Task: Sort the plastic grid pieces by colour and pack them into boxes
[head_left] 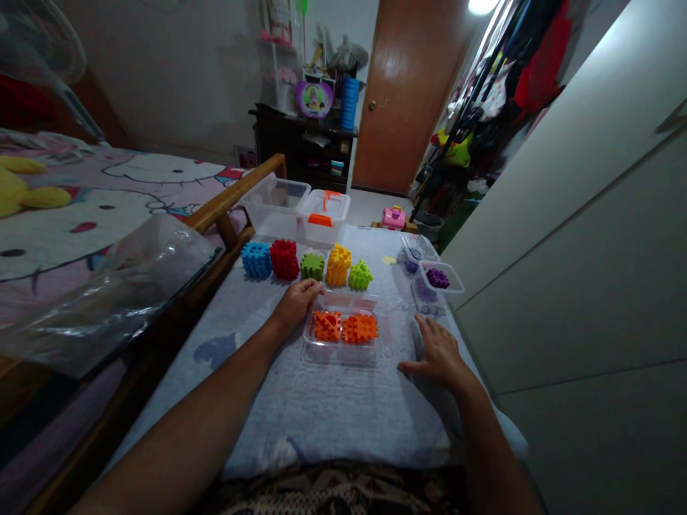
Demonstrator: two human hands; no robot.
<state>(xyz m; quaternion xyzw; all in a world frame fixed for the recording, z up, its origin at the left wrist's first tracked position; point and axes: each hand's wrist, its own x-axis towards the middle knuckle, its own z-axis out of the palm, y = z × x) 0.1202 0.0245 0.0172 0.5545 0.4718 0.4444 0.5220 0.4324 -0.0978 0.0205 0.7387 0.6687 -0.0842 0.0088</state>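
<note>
A clear plastic container sits before me with two groups of orange interlocking blocks inside. My left hand grips its upper left corner, fingers bent over the edge. To the right, my right hand is over the cloth with fingers spread, holding nothing. Behind the container stands a row of stacked blocks: blue, red, green, yellow and lime. Purple blocks lie in a clear container beyond my right hand.
Another small clear container with purple pieces stands at the back right. At the far edge are a large clear bin and a lidded box with orange latches. A wooden bed rail borders the left, a white cabinet the right.
</note>
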